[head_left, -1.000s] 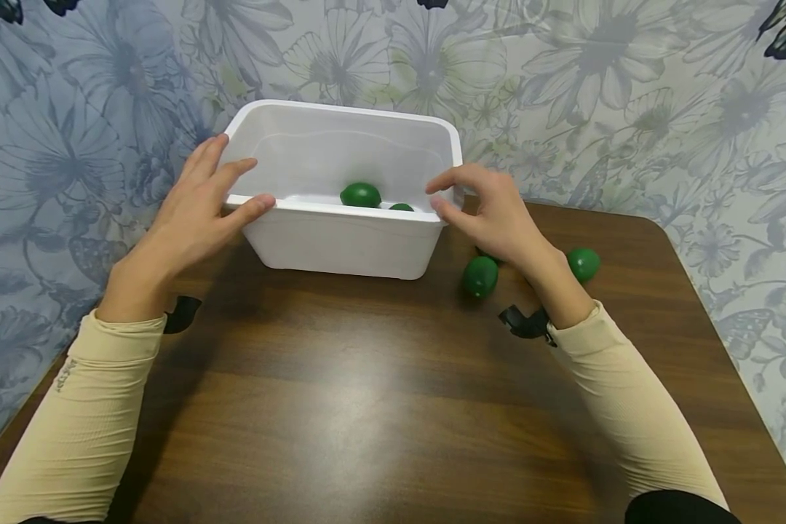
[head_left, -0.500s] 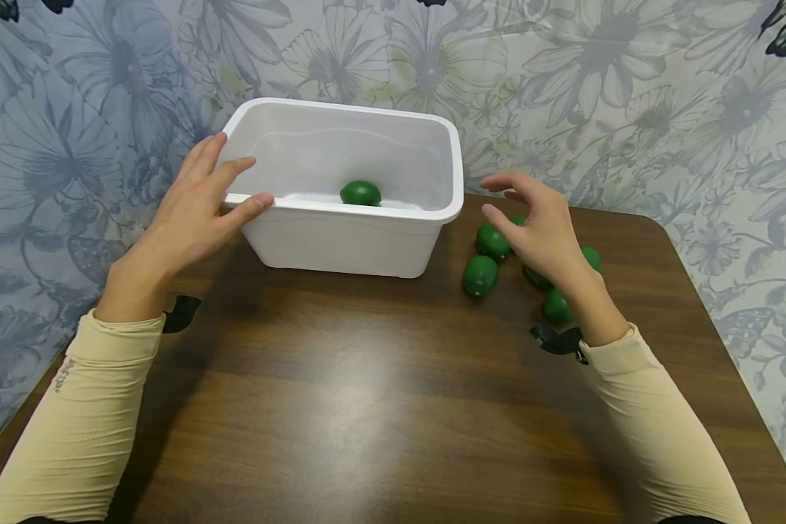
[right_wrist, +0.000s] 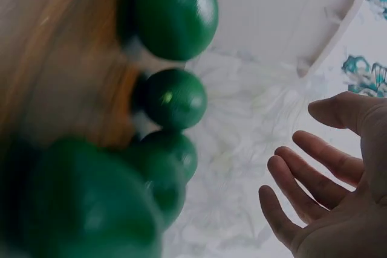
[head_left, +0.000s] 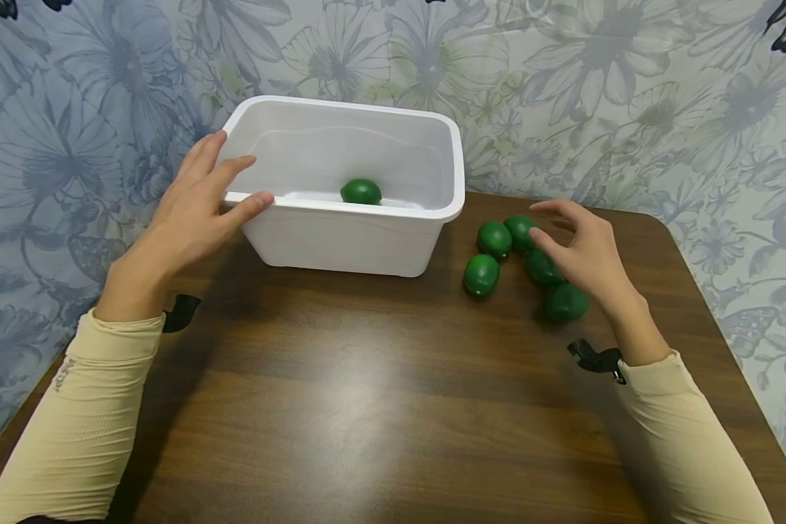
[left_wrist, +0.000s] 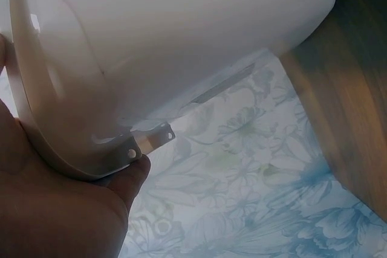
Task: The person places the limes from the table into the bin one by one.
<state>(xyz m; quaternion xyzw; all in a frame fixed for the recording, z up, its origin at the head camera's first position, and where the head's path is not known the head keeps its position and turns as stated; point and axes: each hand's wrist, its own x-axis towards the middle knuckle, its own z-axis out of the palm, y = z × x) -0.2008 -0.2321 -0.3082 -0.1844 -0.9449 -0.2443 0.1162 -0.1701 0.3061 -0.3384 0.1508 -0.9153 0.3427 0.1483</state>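
Note:
A white plastic tub [head_left: 340, 240] stands at the back of the wooden table. One green lime [head_left: 360, 191] shows inside it; the front wall hides part of the tub's floor. My left hand [head_left: 186, 207] rests on the tub's left end, its fingers spread over the rim and the thumb along the front edge. In the left wrist view that hand touches the tub's rim [left_wrist: 36, 119]. To the right of the tub, my right hand [head_left: 586, 251] hovers over several limes [head_left: 481, 275] on the table, fingers loosely bent and holding nothing. In the right wrist view its fingers [right_wrist: 296, 179] are apart from the limes [right_wrist: 175, 98].
The brown wooden table [head_left: 340, 393] extends toward me in front of the tub. Behind it hangs a flower-patterned wall covering [head_left: 602, 87]. The table's right edge lies beyond the limes, and a black strap [head_left: 596, 358] is at my right wrist.
My right hand has moved from the tub's right rim to the right, over the limes. A second lime seen inside the tub a second ago is hidden now. My left hand has stayed put.

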